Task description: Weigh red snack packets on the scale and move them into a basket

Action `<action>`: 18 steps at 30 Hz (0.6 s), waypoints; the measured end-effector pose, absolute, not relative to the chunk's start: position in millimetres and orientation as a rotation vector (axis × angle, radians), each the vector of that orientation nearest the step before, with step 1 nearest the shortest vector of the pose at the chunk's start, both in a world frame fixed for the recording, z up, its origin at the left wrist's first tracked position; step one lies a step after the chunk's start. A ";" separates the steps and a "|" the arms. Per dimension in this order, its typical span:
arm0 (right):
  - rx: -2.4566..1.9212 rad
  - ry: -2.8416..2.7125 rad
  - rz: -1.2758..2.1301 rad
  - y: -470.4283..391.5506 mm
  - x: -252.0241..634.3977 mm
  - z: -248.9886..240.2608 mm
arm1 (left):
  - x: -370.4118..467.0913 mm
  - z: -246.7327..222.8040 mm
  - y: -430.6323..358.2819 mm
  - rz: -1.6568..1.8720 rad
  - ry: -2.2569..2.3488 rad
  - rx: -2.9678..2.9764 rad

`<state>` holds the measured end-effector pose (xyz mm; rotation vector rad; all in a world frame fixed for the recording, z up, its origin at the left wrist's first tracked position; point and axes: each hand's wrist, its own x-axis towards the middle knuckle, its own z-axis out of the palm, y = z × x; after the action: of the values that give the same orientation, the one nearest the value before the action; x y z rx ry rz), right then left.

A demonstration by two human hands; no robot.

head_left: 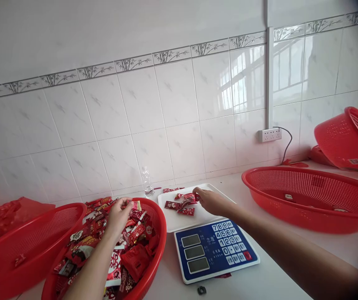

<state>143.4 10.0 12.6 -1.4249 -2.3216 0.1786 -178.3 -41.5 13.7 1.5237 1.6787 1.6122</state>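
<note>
My left hand (120,216) is over a red basket (161,233) heaped with small wrapped snack packets (136,256). Its fingers are pinched on a small red and yellow packet (137,205). My right hand (210,201) reaches over the white pan (174,225) of a weighing scale, fingers closed on the end of a red snack packet (191,197). Several dark red packets (185,211) lie in a loose pile on the pan beneath it. Towards me is the scale's blue keypad panel (216,250), with its three displays looking blank.
On the right stands a red basket (291,216) with a few small pieces in it; another basket (344,137) tilts behind. A further red basket (25,241) is at the left. A clear bottle (146,181) stands by the wall. A small dark object (201,290) lies before the scale.
</note>
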 end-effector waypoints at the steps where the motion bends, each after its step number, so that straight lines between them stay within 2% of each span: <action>1: -1.418 -2.322 0.190 9.4 144.8 12.2 | -178.3 13.2 -41.2 1.605 1.674 1.523; 10: -1.320 -2.108 0.191 6.7 150.6 -2.5 | -175.9 12.2 -40.9 1.593 1.625 1.491; 18: -1.212 -1.689 0.239 -1.2 153.7 -24.2 | -135.0 31.5 -48.2 1.520 1.538 1.428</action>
<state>153.7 -1.2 -24.2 -1.2123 -1.6891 0.2391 -135.0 -48.2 31.5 1.4279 1.5376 1.5197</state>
